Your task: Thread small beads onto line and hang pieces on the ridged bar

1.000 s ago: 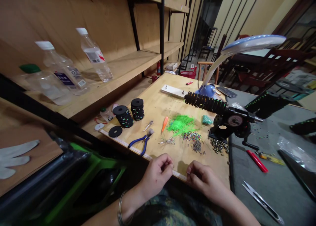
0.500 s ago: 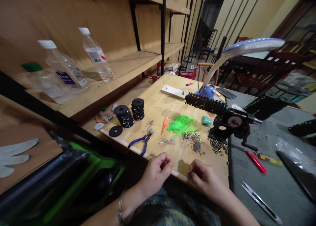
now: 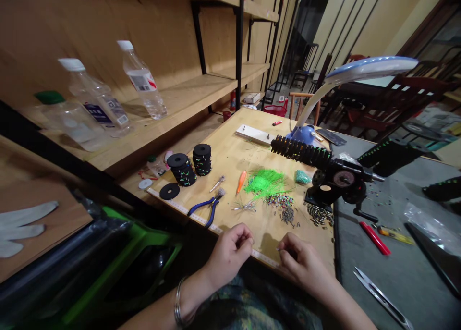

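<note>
If 12 o'clock is straight ahead from the gap between the hands, left hand (image 3: 230, 253) is at 9 and right hand (image 3: 300, 260) at 3, both at the near edge of the wooden surface (image 3: 230, 147), apart from each other. Fingers curled narrow on both, thumbs close to index fingers; can't tell if tips meet or pinch something fine. Metal bracelets (image 3: 177, 303) on left wrist, patterned clothing (image 3: 245, 306) at 6. White marked strip (image 3: 264, 259) runs along the edge, between the hands; contact with them unclear. Silver snips (image 3: 391, 308) at 4 on the grey surface (image 3: 360, 253); red cylinder (image 3: 374, 238) at 3, yellow tool (image 3: 395, 235) just beside it. Blue-handled pliers (image 3: 215, 202) at 10, handles spread. Silvery wire bits (image 3: 245, 207) at 11. Grey bead pile (image 3: 287, 215) at 1, mixed-colour beads (image 3: 280, 200) right behind; brass-toned pieces (image 3: 319, 215) at 2, by the foot of a black crank device (image 3: 342, 178). Bright green strands (image 3: 266, 182) dead on 12, orange-handled tool (image 3: 241, 182) just left of them. Flat black disc (image 3: 169, 191) at 10, two upright black spools (image 3: 183, 170) beyond it. Ridged black roll (image 3: 300, 151) sticks out of the crank device at 1. White bar (image 3: 254, 134) at 12, end near the roll. Blue-and-white lamp (image 3: 313, 106) at 1, dark phone (image 3: 333, 137) right of its base. Clear bottles (image 3: 144, 85) on the shelf (image 3: 187, 104), 10 to 11. Red basket (image 3: 275, 110) at 12; dark chairs (image 3: 399, 97) toward 2, furthest back.
</note>
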Available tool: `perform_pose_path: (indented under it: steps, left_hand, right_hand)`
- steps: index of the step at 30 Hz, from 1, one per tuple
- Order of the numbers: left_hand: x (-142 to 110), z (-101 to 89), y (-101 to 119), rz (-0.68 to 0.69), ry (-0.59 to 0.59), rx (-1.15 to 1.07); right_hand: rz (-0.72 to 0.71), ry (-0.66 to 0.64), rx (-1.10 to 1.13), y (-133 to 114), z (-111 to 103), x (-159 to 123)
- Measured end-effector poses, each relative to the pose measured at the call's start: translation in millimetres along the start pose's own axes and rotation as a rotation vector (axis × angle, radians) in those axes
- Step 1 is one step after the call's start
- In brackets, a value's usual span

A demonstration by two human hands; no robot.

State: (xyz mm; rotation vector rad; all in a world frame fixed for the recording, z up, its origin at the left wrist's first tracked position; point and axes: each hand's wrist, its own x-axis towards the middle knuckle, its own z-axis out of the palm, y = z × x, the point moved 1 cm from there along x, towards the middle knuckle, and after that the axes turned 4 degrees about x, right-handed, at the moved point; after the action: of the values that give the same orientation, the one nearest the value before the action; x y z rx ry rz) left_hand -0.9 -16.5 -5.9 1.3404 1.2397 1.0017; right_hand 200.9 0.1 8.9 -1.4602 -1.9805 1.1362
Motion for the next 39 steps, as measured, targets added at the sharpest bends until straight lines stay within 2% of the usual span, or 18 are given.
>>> perform_pose_path:
  steps: [6, 13, 20, 26, 29, 34, 39]
  left_hand:
    - [-1.5, 7.8, -2.6, 0.015, -0.003, 0.037]
    - [-0.6, 14.3, -1.5, 0.035, -0.007, 0.106]
    - [-0.6, 16.6, -2.5, 0.029, -0.021, 0.069]
    - [-2.3, 18.2, -8.7, 0.049, 0.003, 0.071]
    - [-2.1, 18.7, -7.5, 0.055, -0.004, 0.078]
    - [-2.8, 22.0, -4.6, 0.068, -0.019, 0.078]
    - [-2.7, 25.6, -5.1, 0.075, -0.021, 0.146]
  right_hand:
    - [-0.044, 0.045, 0.012, 2.2, 2.6, -0.9]
    - [-0.042, 0.031, 0.082, 8.7, 4.0, 2.4]
    - [0.028, -0.097, 0.486, -10.7, -1.4, 2.8]
    - [0.109, -0.107, 0.598, -8.9, 0.9, 3.3]
    - [0.104, -0.076, 0.488, -6.5, 3.9, 1.1]
    - [-0.073, 0.029, 0.121, -6.4, 8.8, -1.4]
    - [-0.088, 0.027, 0.017, -3.9, 14.4, 0.3]
